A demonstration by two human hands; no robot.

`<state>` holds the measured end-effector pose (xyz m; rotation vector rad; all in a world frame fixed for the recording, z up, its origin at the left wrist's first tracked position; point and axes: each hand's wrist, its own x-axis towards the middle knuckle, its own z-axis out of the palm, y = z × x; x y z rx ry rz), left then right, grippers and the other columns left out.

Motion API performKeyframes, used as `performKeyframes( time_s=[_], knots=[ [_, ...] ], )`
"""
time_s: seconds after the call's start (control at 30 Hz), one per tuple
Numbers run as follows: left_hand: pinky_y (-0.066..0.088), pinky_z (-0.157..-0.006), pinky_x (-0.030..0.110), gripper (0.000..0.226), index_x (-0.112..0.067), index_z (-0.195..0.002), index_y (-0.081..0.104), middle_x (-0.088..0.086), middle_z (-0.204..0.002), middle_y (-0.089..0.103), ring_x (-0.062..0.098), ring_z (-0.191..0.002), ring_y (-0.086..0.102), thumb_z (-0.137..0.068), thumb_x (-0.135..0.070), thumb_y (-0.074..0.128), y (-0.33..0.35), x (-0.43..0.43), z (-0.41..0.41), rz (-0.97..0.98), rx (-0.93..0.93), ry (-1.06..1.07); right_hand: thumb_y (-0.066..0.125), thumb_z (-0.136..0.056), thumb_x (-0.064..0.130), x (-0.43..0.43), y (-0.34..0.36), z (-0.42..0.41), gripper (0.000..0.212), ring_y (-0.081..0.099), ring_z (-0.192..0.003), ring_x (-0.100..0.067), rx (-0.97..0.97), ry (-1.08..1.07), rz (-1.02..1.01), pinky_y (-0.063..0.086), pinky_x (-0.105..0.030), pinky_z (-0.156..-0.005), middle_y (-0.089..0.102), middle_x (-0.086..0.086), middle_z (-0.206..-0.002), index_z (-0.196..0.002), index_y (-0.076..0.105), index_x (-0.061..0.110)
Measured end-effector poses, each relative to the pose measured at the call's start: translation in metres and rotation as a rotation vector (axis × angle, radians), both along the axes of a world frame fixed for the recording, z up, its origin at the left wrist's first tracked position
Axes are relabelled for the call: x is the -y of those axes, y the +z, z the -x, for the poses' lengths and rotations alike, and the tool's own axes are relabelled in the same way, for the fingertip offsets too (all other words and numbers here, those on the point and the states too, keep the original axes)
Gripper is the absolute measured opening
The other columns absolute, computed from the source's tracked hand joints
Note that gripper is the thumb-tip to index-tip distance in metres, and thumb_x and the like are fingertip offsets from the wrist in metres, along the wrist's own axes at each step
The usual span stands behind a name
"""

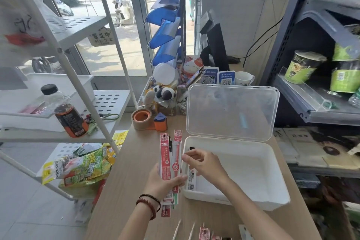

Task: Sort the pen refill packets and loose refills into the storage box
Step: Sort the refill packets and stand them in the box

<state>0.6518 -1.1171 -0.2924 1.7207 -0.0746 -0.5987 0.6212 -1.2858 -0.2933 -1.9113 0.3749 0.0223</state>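
White storage box, lid raised, holds one refill packet by its left wall beneath the right hand, grip unclear; the left hand clasps red refill packets.

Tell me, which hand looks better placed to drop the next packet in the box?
Probably the right hand: it hovers over the storage box, beside the packets the left hand grips.

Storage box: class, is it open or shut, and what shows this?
Open. The clear lid of the storage box stands swung back, leaving the white inside exposed; one packet lies by its left wall.
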Motion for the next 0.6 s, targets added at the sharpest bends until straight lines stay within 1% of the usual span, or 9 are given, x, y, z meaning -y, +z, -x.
performKeyframes(
  time_s=[0.03, 0.1, 0.13, 0.23, 0.3, 0.37, 0.43, 0.5, 0.6],
  knots=[
    [0.057, -0.064, 0.03, 0.058, -0.014, -0.109, 0.055, 0.011, -0.091, 0.07, 0.021, -0.075, 0.071, -0.061, -0.014, 0.086, 0.001, 0.001, 0.001, -0.013, 0.021, -0.035, 0.071, -0.078, 0.054, -0.002, 0.004, 0.001, 0.036, 0.069, -0.082, -0.004, 0.007, -0.01, -0.032, 0.052, -0.018, -0.063, 0.073, 0.01, -0.093, -0.101, 0.07, 0.026],
    [0.057, -0.063, 0.028, 0.056, -0.017, -0.11, 0.054, 0.007, -0.091, 0.07, 0.018, -0.075, 0.071, -0.063, -0.015, 0.085, 0.004, 0.004, 0.005, -0.006, 0.051, -0.08, 0.075, -0.078, 0.045, -0.005, 0.01, 0.0, 0.032, 0.07, -0.077, -0.005, 0.002, -0.001, -0.075, 0.05, -0.015, -0.06, 0.074, 0.007, -0.089, -0.098, 0.07, 0.02],
    [0.057, -0.063, 0.028, 0.053, -0.017, -0.11, 0.054, 0.007, -0.09, 0.07, 0.018, -0.074, 0.071, -0.065, -0.017, 0.083, 0.007, 0.005, 0.006, 0.009, 0.06, -0.087, 0.075, -0.08, 0.041, -0.007, 0.011, 0.0, 0.03, 0.071, -0.077, -0.008, -0.004, -0.006, -0.103, 0.054, -0.019, -0.062, 0.074, 0.005, -0.089, -0.097, 0.069, 0.017],
    [0.058, -0.069, 0.031, 0.052, -0.017, -0.108, 0.056, 0.007, -0.092, 0.071, 0.021, -0.077, 0.072, -0.064, -0.032, 0.079, 0.013, 0.007, 0.006, 0.023, 0.074, -0.079, 0.068, -0.089, 0.03, -0.007, 0.011, -0.001, 0.023, 0.073, -0.082, -0.017, -0.003, -0.095, -0.264, 0.061, -0.038, -0.078, 0.075, -0.002, -0.091, -0.092, 0.061, 0.009],
    [0.057, -0.067, 0.027, 0.053, -0.015, -0.107, 0.056, 0.005, -0.091, 0.071, 0.015, -0.076, 0.071, -0.064, -0.035, 0.079, 0.013, 0.006, 0.004, -0.026, 0.089, -0.042, 0.06, -0.094, 0.019, -0.002, 0.013, 0.0, 0.015, 0.073, -0.084, -0.022, 0.028, -0.164, -0.383, 0.06, -0.043, -0.081, 0.076, -0.004, -0.093, -0.094, 0.056, 0.005],
    [0.057, -0.06, 0.027, 0.048, -0.013, -0.108, 0.054, 0.006, -0.093, 0.07, 0.015, -0.073, 0.072, -0.07, -0.027, 0.078, 0.012, 0.004, 0.002, -0.004, 0.027, 0.009, 0.054, -0.095, 0.014, 0.004, 0.016, 0.001, 0.014, 0.073, -0.084, -0.023, 0.062, -0.21, -0.449, 0.059, -0.043, -0.08, 0.076, -0.005, -0.094, -0.099, 0.053, 0.0],
    [0.056, -0.055, 0.028, 0.044, -0.014, -0.109, 0.051, 0.008, -0.092, 0.068, 0.018, -0.069, 0.072, -0.074, -0.023, 0.076, 0.013, 0.004, 0.002, 0.016, -0.018, 0.038, 0.054, -0.095, 0.013, 0.009, 0.018, 0.004, 0.009, 0.073, -0.082, -0.024, 0.073, -0.242, -0.466, 0.059, -0.044, -0.082, 0.076, -0.008, -0.094, -0.093, 0.049, 0.005],
    [0.054, -0.051, 0.025, 0.04, -0.013, -0.105, 0.052, 0.008, -0.086, 0.066, 0.014, -0.062, 0.069, -0.075, -0.024, 0.075, 0.013, 0.004, 0.002, -0.012, -0.015, 0.051, 0.056, -0.094, 0.012, 0.013, 0.016, 0.007, 0.014, 0.072, -0.081, -0.024, 0.06, -0.254, -0.469, 0.059, -0.045, -0.083, 0.074, -0.014, -0.097, -0.086, 0.044, 0.01],
    [0.055, -0.052, 0.025, 0.035, -0.016, -0.099, 0.052, 0.007, -0.083, 0.065, 0.013, -0.062, 0.067, -0.075, -0.028, 0.074, 0.013, 0.008, 0.002, -0.028, -0.007, 0.048, 0.059, -0.092, 0.011, 0.016, 0.013, 0.01, 0.015, 0.07, -0.081, -0.022, 0.05, -0.256, -0.517, 0.059, -0.043, -0.081, 0.073, -0.017, -0.1, -0.086, 0.045, 0.01]
  ],
)
